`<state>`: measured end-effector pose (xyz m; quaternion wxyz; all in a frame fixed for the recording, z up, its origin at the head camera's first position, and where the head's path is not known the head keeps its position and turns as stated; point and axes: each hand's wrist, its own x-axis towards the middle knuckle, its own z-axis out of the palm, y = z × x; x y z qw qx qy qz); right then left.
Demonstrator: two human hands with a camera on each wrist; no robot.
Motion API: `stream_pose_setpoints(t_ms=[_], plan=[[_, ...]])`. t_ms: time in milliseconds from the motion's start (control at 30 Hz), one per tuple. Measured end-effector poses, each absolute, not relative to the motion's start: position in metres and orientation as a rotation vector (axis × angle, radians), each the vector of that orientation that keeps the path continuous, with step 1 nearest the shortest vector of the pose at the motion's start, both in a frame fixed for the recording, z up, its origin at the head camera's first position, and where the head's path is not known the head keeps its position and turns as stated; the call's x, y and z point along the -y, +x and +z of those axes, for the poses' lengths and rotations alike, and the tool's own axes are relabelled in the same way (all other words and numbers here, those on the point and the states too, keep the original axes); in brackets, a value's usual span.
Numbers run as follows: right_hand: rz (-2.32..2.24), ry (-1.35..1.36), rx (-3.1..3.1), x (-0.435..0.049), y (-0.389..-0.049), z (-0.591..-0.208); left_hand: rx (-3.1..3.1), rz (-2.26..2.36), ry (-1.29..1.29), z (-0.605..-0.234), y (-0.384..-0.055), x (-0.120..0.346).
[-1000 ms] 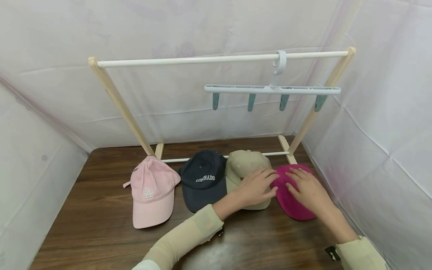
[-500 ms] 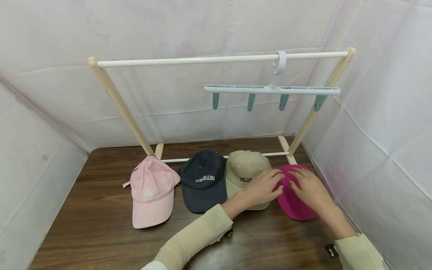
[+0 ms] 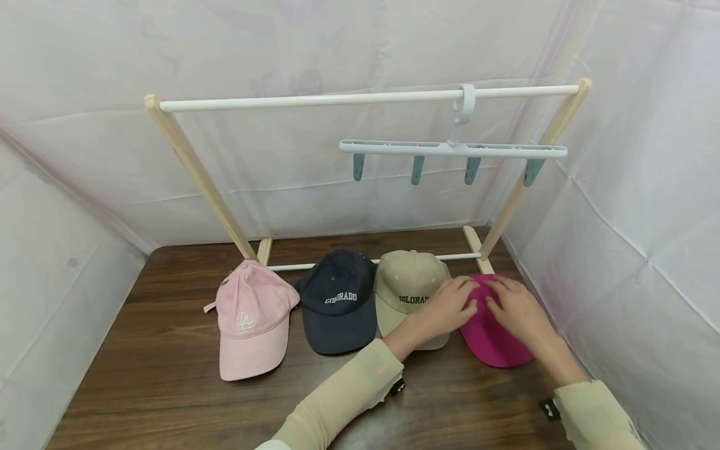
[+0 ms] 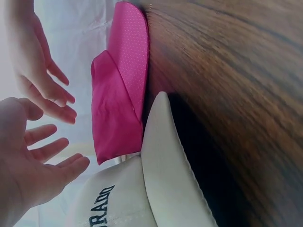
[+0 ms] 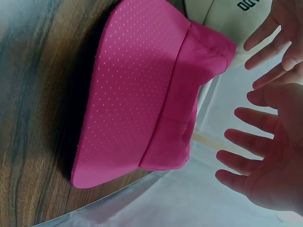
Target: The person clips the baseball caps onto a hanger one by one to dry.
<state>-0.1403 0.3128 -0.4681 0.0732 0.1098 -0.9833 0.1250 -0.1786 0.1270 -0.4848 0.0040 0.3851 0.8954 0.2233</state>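
Note:
A magenta cap (image 3: 495,350) lies on the table at the right, its dotted brim (image 5: 128,94) toward the person and its crown slumped low in the right wrist view. Above the cap's left side hovers my left hand (image 3: 447,307), fingers slightly bent and spread. Over its right side is my right hand (image 3: 520,312), also with loosely spread fingers. Both wrist views show a gap between the hands and the magenta cap, so neither holds it. A beige cap (image 3: 413,275) with COLORADO lettering sits just left of it, partly covered by the left hand in the head view.
A navy COLORADO cap (image 3: 340,325) and a light pink LA cap (image 3: 253,325) stand further left. Behind rises a wooden rack with a white rail (image 3: 309,100). From the rail hangs a white hanger (image 3: 405,148) with several green clips. A white curtain (image 3: 635,187) closes the right side.
My left hand has moved slightly right, nearer the right hand, uncovering more of the beige cap's lettering. The right hand has shifted only a little. All the caps stay in place.

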Motion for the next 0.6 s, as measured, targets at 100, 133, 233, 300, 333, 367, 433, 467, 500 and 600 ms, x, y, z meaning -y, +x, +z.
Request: stream_pose_setpoints(t_ms=[100, 133, 233, 300, 333, 367, 433, 467, 500, 600], plan=[[0.383, 0.321, 2.945, -0.315, -0.144, -0.471, -2.797, 0.713, 1.180, -0.488, -0.181, -0.131], [0.384, 0.320, 2.944, -0.316, -0.145, -0.472, -2.796, 0.704, 1.168, -0.489, -0.182, -0.132], [0.397, 0.306, 2.948, -0.319, -0.150, -0.476, -2.808, 0.656, 1.134, -0.491, -0.184, -0.135], [0.407, 0.294, 2.956, -0.321, -0.153, -0.479, -2.823, 0.602, 1.124, -0.493, -0.186, -0.136], [0.411, 0.283, 2.962, -0.322, -0.155, -0.481, -2.830, 0.571, 1.128, -0.495, -0.187, -0.137], [0.417, 0.273, 2.966, -0.323, -0.156, -0.482, -2.833, 0.549, 1.128, -0.496, -0.188, -0.139], [0.422, 0.257, 2.975, -0.325, -0.159, -0.486, -2.837, 0.507, 1.131, -0.498, -0.189, -0.142], [0.423, 0.252, 2.978, -0.326, -0.161, -0.488, -2.838, 0.479, 1.133, -0.499, -0.189, -0.143], [0.420, 0.251, 2.982, -0.327, -0.163, -0.490, -2.839, 0.451, 1.132, -0.500, -0.189, -0.145], [0.400, 0.254, 3.007, -0.329, -0.168, -0.497, -2.852, 0.336, 1.135, -0.502, -0.189, -0.150]])
